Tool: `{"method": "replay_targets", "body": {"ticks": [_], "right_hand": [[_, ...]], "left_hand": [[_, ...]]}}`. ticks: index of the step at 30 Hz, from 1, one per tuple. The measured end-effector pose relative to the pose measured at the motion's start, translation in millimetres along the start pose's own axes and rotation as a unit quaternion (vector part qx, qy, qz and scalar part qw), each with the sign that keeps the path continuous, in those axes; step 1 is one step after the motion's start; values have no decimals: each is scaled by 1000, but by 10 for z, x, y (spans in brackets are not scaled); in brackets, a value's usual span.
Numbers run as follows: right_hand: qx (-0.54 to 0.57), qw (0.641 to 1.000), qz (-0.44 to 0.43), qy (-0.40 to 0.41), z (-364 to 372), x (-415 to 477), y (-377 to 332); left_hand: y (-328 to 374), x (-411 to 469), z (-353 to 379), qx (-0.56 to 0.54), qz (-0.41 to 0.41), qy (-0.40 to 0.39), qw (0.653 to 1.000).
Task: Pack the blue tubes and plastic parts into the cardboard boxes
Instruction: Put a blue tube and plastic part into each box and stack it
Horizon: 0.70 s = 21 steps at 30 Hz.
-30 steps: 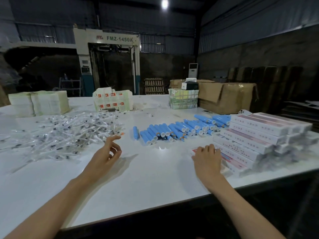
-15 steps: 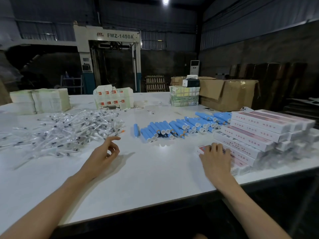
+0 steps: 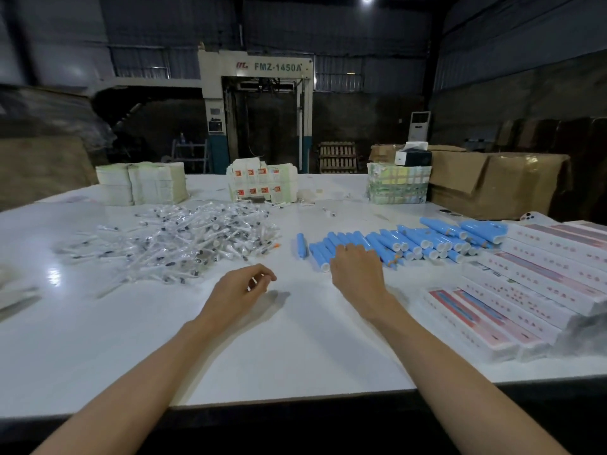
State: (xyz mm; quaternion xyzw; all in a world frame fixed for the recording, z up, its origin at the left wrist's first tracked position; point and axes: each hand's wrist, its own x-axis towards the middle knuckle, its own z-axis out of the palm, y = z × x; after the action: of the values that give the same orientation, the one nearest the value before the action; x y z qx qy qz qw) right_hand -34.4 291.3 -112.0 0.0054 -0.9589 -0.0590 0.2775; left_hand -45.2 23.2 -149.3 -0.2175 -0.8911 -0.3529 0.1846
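A long row of blue tubes lies on the white table, right of centre. My right hand reaches onto the row's left end, with its fingers laid over the tubes there; I cannot see a grip. My left hand hovers just above the table with fingers loosely curled and holds nothing. A heap of clear-wrapped plastic parts spreads out to the left, just beyond my left hand. Long white and pink cardboard boxes are stacked at the right edge.
Along the far edge stand stacks of pale flat cartons, white packets with orange marks and a strapped bundle. A big brown carton stands at the back right, with a phone near it. The table's front edge is close to me.
My right hand left the white and pink boxes and moved left and forward onto the blue tubes. My left hand stayed near the plastic parts and curled its fingers further.
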Motion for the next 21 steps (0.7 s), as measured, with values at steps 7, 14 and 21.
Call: {"method": "replay_targets", "body": {"ticks": [7, 14, 21], "right_hand": [[178, 983, -38, 21, 149, 351, -878], [262, 963, -66, -11, 496, 235, -1070], [255, 960, -114, -20, 537, 193, -1054]], "left_hand": [[75, -10, -7, 89, -20, 30, 995], [-8, 29, -344, 196, -53, 17, 979], [-752, -384, -1522, 478, -229, 57, 846]]}}
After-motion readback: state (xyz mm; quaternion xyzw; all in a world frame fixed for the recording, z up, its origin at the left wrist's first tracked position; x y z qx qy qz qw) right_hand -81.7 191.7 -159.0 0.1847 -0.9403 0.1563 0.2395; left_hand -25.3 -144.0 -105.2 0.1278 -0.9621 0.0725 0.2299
